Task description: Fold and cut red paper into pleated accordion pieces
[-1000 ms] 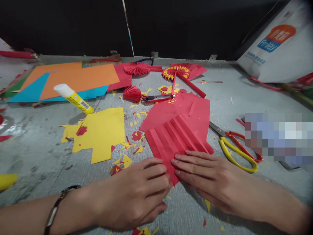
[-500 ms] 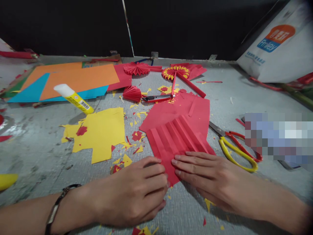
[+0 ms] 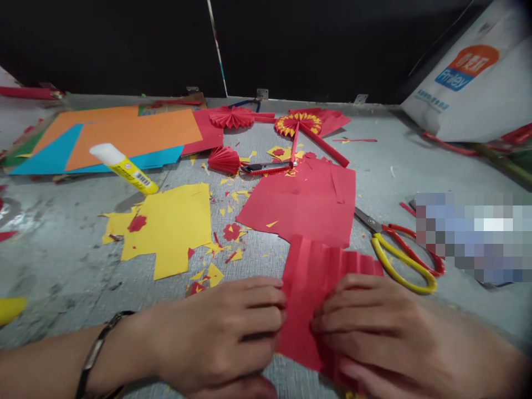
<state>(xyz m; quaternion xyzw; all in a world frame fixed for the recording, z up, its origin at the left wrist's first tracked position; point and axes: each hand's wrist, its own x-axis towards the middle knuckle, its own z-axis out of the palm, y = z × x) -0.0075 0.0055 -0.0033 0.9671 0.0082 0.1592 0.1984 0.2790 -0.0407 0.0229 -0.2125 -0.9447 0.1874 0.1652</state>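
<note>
A sheet of red paper, pleated along its far right part, lies between my hands near the table's front. My left hand, with a dark bracelet at the wrist, has curled fingers at the sheet's left edge; its thumb is partly hidden. Over the pleated part is my right hand, fingers bent round the paper and thumb beneath. Just beyond lies a flat red sheet. To the right rest scissors with red and yellow handles. Left of the sheets is a yellow paper piece bearing a red flower cut-out.
A glue stick stands tilted by orange and blue sheets. Behind are a box cutter, a folded red fan and a red-yellow rosette. Paper scraps litter the middle. A white bag stands back right.
The pleated red paper has moved toward me and turned, coming off the flat red sheet. My right hand has gone from lying flat on it to gripping its folds.
</note>
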